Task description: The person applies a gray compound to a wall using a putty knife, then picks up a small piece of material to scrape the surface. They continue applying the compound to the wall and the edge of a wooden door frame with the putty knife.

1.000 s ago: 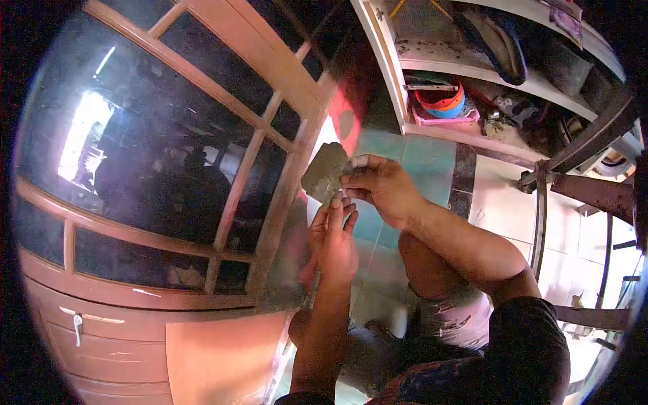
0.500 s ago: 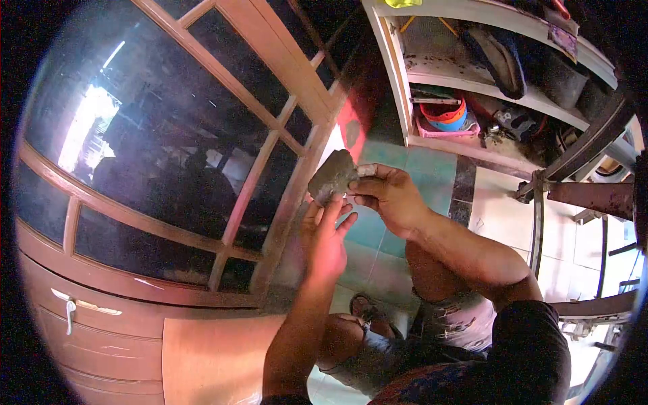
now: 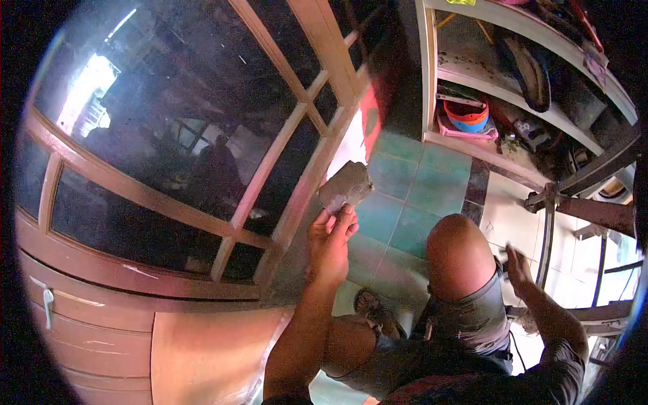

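While the left hand [image 3: 330, 243] pinches a grey slab [image 3: 347, 183], I cannot tell the grip of the right hand [image 3: 519, 271].

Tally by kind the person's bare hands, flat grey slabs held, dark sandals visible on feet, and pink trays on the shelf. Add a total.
Bare hands: 2 (left hand, right hand)
Flat grey slab: 1
Dark sandal: 1
Pink tray: 1
Total: 5
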### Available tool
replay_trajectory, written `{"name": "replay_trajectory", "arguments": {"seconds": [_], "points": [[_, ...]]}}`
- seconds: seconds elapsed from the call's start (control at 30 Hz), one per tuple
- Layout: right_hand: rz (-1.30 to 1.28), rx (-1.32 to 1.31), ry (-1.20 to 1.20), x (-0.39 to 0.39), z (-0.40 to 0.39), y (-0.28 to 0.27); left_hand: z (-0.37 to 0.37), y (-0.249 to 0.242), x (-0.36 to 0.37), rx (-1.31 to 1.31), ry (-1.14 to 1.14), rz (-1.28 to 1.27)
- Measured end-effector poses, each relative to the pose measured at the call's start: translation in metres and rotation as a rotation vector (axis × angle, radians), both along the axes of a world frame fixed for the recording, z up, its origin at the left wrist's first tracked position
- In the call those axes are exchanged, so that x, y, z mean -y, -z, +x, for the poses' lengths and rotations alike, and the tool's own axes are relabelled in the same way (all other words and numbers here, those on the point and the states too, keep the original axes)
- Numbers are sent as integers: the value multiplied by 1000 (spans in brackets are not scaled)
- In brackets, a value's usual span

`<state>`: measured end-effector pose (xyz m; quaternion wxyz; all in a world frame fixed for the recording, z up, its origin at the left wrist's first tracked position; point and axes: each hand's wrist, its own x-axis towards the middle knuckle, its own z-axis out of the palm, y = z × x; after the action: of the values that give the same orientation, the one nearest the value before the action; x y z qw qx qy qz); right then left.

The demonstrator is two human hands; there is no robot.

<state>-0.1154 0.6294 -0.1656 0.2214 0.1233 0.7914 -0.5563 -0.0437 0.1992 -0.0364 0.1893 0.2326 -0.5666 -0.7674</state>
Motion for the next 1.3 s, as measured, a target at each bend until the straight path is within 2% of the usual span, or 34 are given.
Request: {"name": "replay_trajectory", "arguments": {"seconds": [0.03, 0.1, 0.13, 0.23, 0.37, 1.3], "points": [[144, 175, 7, -24, 20, 17, 2, 2, 2, -5, 5, -11], [296, 111, -250, -116, 58, 131, 7, 2, 2, -5, 30, -12], [320, 261, -239, -126, 76, 136, 8, 2, 2, -17, 41, -7], [420, 623, -128, -147, 106, 134, 11, 6, 2, -16, 48, -21], [432, 703, -129, -158, 125, 139, 13, 4, 5, -14, 60, -17], [436, 790, -115, -182, 157, 156, 14, 9, -3, 47, 33, -2]]}}
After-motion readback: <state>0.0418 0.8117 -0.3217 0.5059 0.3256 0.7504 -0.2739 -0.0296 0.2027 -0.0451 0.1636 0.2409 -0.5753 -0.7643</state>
